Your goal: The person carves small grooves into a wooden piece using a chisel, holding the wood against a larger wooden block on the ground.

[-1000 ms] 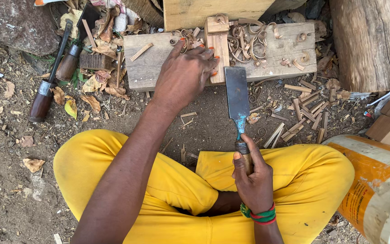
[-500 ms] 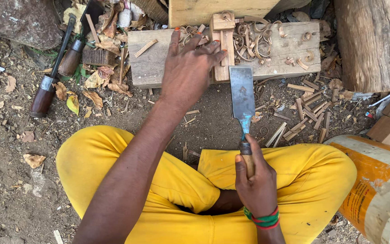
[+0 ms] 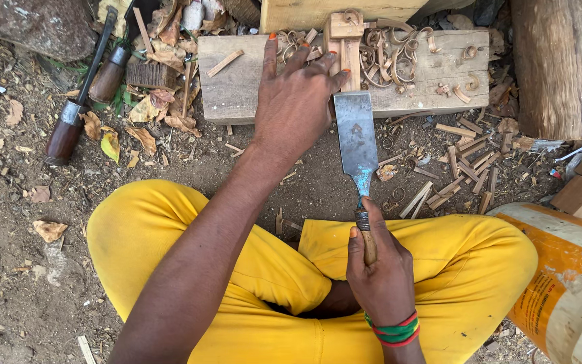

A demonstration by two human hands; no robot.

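Since a second ago the wide chisel [image 3: 356, 138], clenched by its handle in the right hand [image 3: 376, 269], has been brought up to the small wooden piece [image 3: 345, 50], which is pressed onto the plank [image 3: 237, 81] under the spread left hand [image 3: 296, 101].

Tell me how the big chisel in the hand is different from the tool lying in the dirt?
The wide chisel has a broad, flat blade; the dark-handled tool has a thin, dark shaft. The right hand grips the chisel, its blade edge at the small wood piece that the left hand steadies; the other tool lies untouched among dry leaves. Both have wooden handles.
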